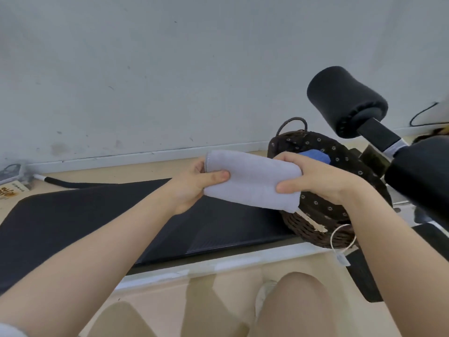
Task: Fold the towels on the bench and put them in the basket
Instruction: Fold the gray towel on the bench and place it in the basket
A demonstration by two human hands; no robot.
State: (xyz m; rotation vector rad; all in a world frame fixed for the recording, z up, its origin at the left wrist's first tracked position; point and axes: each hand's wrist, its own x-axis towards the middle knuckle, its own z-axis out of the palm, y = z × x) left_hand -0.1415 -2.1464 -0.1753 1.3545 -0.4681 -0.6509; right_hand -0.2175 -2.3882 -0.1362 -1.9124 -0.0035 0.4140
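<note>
You are carrying a folded towel (252, 182) toward the basket (315, 210), so keep both grips even and bring it level over the rim before lowering, or the fold will likely be slipping open. The bench (121, 227) is lying below your arms as a long, flat black pad with a fine ribbed grain, and no other towel is showing on it. The basket is sitting at the pad's right end, touching it: dark brown wicker, rounded, lined with dotted dark cloth, a loop handle at the back (something blue is already lying inside, probably another towel). The towel is hanging in the air between your hands, partly over the basket's near-left rim; it is pale lilac, soft and thick, folded into a plump rectangle. Your left hand (194, 183) is pinching its left end, thumb on top. Your right hand (313, 177) is gripping the right end, fingers curled over the far edge and thumb pressing the near side
</note>
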